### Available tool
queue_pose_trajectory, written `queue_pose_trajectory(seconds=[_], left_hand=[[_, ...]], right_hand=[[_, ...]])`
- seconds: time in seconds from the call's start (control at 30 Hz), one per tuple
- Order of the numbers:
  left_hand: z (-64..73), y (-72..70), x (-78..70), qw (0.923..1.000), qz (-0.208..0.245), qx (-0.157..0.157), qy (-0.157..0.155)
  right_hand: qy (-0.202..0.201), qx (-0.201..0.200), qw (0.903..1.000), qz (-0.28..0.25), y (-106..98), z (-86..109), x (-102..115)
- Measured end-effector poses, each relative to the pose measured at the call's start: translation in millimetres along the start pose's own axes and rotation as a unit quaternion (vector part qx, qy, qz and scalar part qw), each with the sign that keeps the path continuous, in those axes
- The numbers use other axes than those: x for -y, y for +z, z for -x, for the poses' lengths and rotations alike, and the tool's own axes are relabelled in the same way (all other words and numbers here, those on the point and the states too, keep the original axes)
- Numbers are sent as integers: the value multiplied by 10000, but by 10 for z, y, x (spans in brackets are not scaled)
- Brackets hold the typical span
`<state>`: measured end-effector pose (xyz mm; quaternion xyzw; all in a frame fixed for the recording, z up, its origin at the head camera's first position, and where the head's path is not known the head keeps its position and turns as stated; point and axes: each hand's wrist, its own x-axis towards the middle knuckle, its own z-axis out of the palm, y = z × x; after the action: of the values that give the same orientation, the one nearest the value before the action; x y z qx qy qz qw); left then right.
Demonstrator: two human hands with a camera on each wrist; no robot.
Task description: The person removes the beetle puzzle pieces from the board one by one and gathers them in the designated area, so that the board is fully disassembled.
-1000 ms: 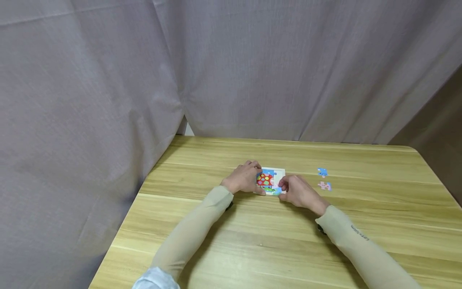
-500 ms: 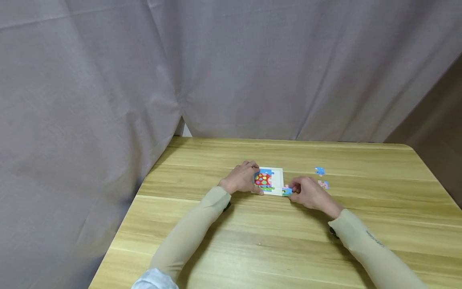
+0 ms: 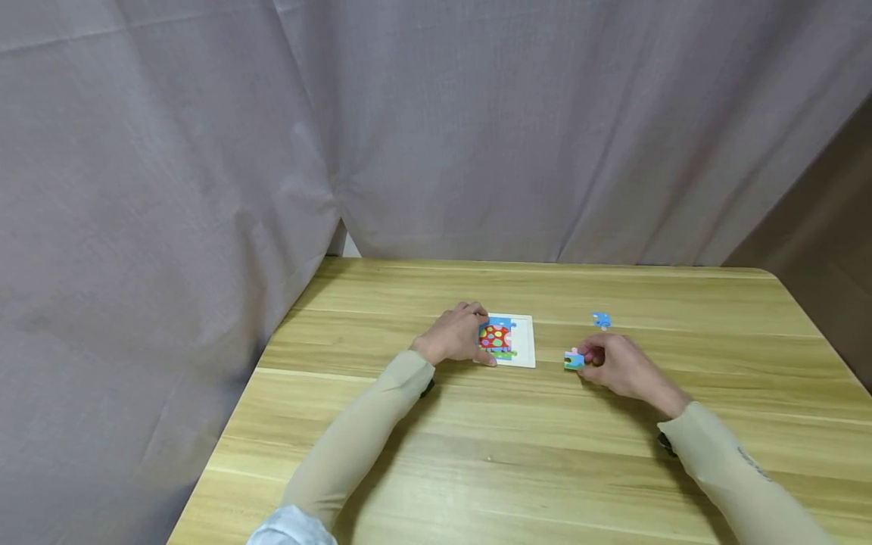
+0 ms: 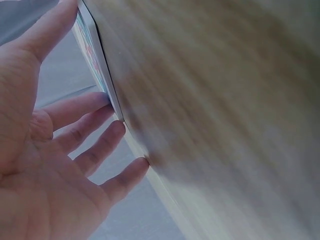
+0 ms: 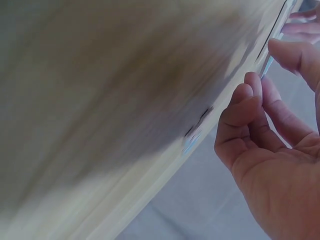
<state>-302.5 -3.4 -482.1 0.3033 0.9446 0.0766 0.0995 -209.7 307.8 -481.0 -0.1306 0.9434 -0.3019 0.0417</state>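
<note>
Left hand (image 3: 455,334): you grasp the white puzzle frame (image 3: 523,348) at its left end, with your thumb at the near edge and your fingers reaching toward the far one; the left wrist view shows your fingers spread and your forefinger touching the frame's edge
Right hand (image 3: 623,369): you pinch a puzzle piece (image 3: 574,361), blue with a pink tab and a green edge, between thumb and fingers; whether it touches the table you cannot tell from these views
Frame: it lies flat before you, the joined pieces (image 3: 495,337) filling its left part with a red, spotted shape between blue above and green below, while a white strip of its base shows on the right
Held piece: it is to the right of the frame and apart from it
Blue piece (image 3: 602,320): it lies loose on the table, just beyond your right hand
Sleeves: tan sleeves (image 3: 361,431) cover both your forearms, the right one bearing dark lettering
Setting: your table (image 3: 443,469) has a wood-grain top, and a grey curtain (image 3: 450,136) hangs behind it
</note>
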Motion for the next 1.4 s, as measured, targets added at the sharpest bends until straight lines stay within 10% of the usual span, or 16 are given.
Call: queue_pose_trajectory(seconds=[1.4], left_hand=[[-12,0,-3,10000,3,27,-4]], right_hand=[[229,317,9990,228,-358,351,-508]])
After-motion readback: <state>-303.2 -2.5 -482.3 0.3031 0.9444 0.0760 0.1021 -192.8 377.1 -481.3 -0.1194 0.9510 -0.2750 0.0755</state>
